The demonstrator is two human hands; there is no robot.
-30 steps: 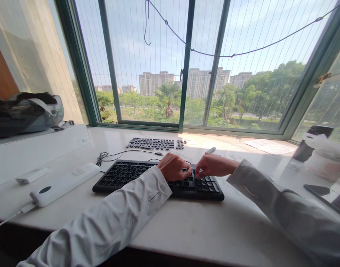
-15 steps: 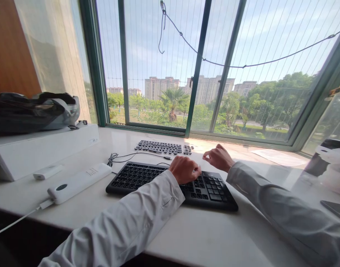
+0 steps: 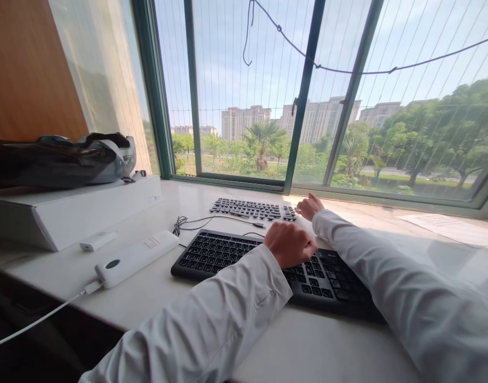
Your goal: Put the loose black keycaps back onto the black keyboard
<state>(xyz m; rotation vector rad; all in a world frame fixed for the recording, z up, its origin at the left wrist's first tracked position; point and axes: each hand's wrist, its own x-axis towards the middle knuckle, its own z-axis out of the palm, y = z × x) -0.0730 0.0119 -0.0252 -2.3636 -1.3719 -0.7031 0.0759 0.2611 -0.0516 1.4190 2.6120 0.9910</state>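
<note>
A black keyboard [image 3: 218,250] lies on the white tabletop, with its key positions showing as dark square sockets. Above its middle-right part is my left hand [image 3: 291,244], fingers curled in; whatever they may hold is hidden. My right hand [image 3: 309,206] reaches farther back, its bent fingers down at the right end of the loose black keycaps [image 3: 247,208], which lie in rows behind the keyboard. I cannot make out whether a keycap is between those fingers. My right forearm covers part of the keyboard's right end.
A dark cable [image 3: 204,219] lies between keyboard and keycaps. To the left are a white device with a cord [image 3: 136,260], a small white stick [image 3: 98,241] and a white box [image 3: 104,213] bearing a dark bag [image 3: 68,162]. Paper [image 3: 455,227] lies right, by the window.
My right hand has moved away from above the keyboard to the right end of the loose keycaps. My left hand stays curled over the keyboard. The view has shifted to the right.
</note>
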